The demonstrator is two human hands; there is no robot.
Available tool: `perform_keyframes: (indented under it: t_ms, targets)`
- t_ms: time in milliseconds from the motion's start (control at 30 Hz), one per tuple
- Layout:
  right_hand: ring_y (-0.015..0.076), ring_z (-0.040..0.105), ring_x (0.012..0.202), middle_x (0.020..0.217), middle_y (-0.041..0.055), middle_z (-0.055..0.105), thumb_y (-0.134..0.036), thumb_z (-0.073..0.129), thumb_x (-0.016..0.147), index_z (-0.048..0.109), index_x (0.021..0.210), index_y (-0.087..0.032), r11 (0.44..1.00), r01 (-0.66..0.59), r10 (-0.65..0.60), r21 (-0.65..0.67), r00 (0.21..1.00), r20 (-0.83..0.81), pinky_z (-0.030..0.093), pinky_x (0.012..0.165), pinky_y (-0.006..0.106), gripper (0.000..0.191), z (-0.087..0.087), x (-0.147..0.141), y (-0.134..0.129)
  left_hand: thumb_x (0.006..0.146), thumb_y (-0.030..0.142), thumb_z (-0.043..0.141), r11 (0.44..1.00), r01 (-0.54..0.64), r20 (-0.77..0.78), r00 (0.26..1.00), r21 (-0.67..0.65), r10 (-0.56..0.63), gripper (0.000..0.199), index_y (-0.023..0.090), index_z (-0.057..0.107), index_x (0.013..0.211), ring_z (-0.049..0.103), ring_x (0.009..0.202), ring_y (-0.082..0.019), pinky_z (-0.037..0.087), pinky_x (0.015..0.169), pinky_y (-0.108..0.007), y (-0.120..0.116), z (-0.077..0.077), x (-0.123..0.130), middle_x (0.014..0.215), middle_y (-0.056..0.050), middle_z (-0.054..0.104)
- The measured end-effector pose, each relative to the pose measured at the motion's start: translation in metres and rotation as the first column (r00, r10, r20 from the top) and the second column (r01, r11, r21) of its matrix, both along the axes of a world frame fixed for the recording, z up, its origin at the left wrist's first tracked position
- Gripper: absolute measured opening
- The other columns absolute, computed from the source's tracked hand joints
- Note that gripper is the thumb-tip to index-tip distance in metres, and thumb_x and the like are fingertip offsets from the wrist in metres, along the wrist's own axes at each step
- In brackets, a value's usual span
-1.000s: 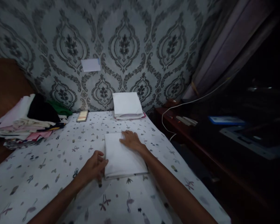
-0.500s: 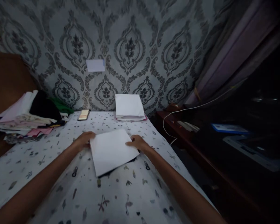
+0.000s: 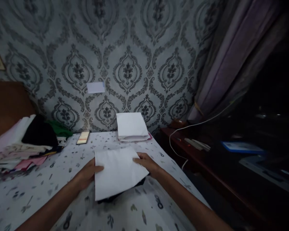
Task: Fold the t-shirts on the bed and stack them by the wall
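Observation:
A folded white garment (image 3: pixel 119 175) is between my two hands above the patterned bedsheet, with a dark layer showing along its lower edge. My left hand (image 3: pixel 90 171) grips its left side, thumb on top and fingers underneath. At the right side, my right hand (image 3: pixel 145 162) pinches it the same way, thumb over the upper face. The fingers under the cloth are hidden. Beyond it, near the wall, sits a neat stack of folded white clothes (image 3: pixel 132 125) with a pink edge low down on its right.
On the left lies a heap of clothes (image 3: pixel 31 144) in several colours. A blurred phone-like object (image 3: pixel 83 137) rests near the wall. To the right, a dark red wooden ledge (image 3: pixel 173 141) carries a white cable (image 3: pixel 170 141) and a blue-edged item (image 3: pixel 242 147).
My left thumb has come onto the top of the garment, and its left edge now hangs straighter. The view has tilted upward, so everything appears lower.

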State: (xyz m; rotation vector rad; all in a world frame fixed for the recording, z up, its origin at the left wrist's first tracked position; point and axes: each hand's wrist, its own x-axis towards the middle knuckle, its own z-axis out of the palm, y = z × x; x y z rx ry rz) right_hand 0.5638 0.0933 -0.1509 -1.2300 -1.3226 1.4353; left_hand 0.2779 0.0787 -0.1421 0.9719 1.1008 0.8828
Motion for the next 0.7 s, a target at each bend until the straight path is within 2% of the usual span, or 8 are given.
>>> perform_keyframes:
  t_ms: [100, 200, 300, 333, 400, 500, 600, 700]
  targets:
    - [0.0168, 0.061, 0.066, 0.084, 0.0040, 0.073, -0.048, 0.075, 0.063, 0.072, 0.098, -0.014, 0.969, 0.125, -0.124, 0.212, 0.992, -0.019, 0.043, 0.058, 0.025, 0.048, 0.026, 0.025, 0.034, 0.054, 0.023, 0.080, 0.982, -0.003, -0.003, 1.000, 0.187, 0.004, 0.072, 0.022, 0.056, 0.122, 0.070, 0.099, -0.029, 0.057, 0.073, -0.033, 0.055, 0.038, 0.019, 0.114, -0.009, 0.073]
    - [0.0184, 0.061, 0.070, 0.086, 0.0042, 0.072, -0.049, 0.070, 0.066, 0.072, 0.101, -0.014, 0.884, 0.257, -0.310, 0.390, 0.948, 0.078, 0.046, 0.059, 0.027, 0.049, 0.060, 0.048, 0.089, 0.057, 0.014, 0.072, 0.928, -0.026, 0.020, 1.000, 0.372, 0.020, 0.065, 0.021, 0.056, 0.119, 0.069, 0.100, -0.027, 0.057, 0.074, -0.032, 0.124, 0.077, 0.052, 0.116, -0.008, 0.072]
    - [0.0190, 0.063, 0.078, 0.092, 0.0038, 0.072, -0.042, 0.064, 0.073, 0.071, 0.105, -0.016, 0.810, 0.339, -0.459, 0.479, 0.875, 0.156, 0.049, 0.067, 0.028, 0.042, 0.080, 0.068, 0.153, 0.064, 0.009, 0.063, 0.887, -0.110, -0.017, 0.991, 0.449, 0.131, 0.060, 0.023, 0.054, 0.122, 0.068, 0.101, -0.024, 0.057, 0.078, -0.032, 0.192, 0.098, 0.092, 0.120, -0.007, 0.070]
    - [0.0195, 0.064, 0.080, 0.094, 0.0039, 0.072, -0.038, 0.063, 0.073, 0.070, 0.106, -0.016, 0.797, 0.362, -0.492, 0.484, 0.853, 0.172, 0.050, 0.070, 0.029, 0.040, 0.080, 0.073, 0.173, 0.066, 0.009, 0.061, 0.884, -0.128, -0.039, 0.986, 0.449, 0.163, 0.058, 0.023, 0.053, 0.121, 0.068, 0.101, -0.023, 0.057, 0.078, -0.032, 0.211, 0.098, 0.105, 0.119, -0.007, 0.070]
    - [0.0214, 0.064, 0.084, 0.092, 0.0046, 0.072, -0.030, 0.062, 0.072, 0.070, 0.103, -0.017, 0.782, 0.406, -0.551, 0.472, 0.805, 0.221, 0.051, 0.075, 0.031, 0.035, 0.070, 0.082, 0.208, 0.067, 0.008, 0.060, 0.895, -0.146, -0.096, 0.974, 0.420, 0.204, 0.055, 0.021, 0.054, 0.120, 0.068, 0.098, -0.024, 0.057, 0.076, -0.033, 0.245, 0.086, 0.127, 0.113, -0.009, 0.071]
    - [0.0249, 0.064, 0.090, 0.089, 0.0055, 0.072, -0.023, 0.060, 0.069, 0.071, 0.099, -0.018, 0.769, 0.454, -0.612, 0.451, 0.725, 0.315, 0.050, 0.083, 0.036, 0.032, 0.037, 0.090, 0.244, 0.065, 0.008, 0.061, 0.913, -0.185, -0.197, 0.943, 0.362, 0.269, 0.056, 0.018, 0.052, 0.119, 0.067, 0.099, -0.027, 0.056, 0.075, -0.036, 0.279, 0.050, 0.148, 0.107, -0.012, 0.070]
    - [0.0257, 0.062, 0.097, 0.097, 0.0069, 0.073, -0.024, 0.054, 0.074, 0.070, 0.105, -0.017, 0.764, 0.446, -0.626, 0.466, 0.687, 0.369, 0.049, 0.088, 0.037, 0.035, 0.011, 0.094, 0.258, 0.068, 0.008, 0.058, 0.908, -0.214, -0.251, 0.915, 0.361, 0.315, 0.057, 0.018, 0.049, 0.123, 0.066, 0.102, -0.024, 0.055, 0.078, -0.033, 0.295, 0.021, 0.152, 0.112, -0.011, 0.068]
    - [0.0238, 0.062, 0.100, 0.107, 0.0069, 0.072, -0.025, 0.049, 0.079, 0.069, 0.111, -0.015, 0.767, 0.399, -0.614, 0.503, 0.684, 0.394, 0.049, 0.089, 0.034, 0.039, 0.005, 0.097, 0.257, 0.070, 0.009, 0.057, 0.897, -0.207, -0.269, 0.906, 0.390, 0.326, 0.061, 0.019, 0.044, 0.129, 0.067, 0.099, -0.022, 0.055, 0.078, -0.031, 0.297, 0.014, 0.148, 0.113, -0.009, 0.068]
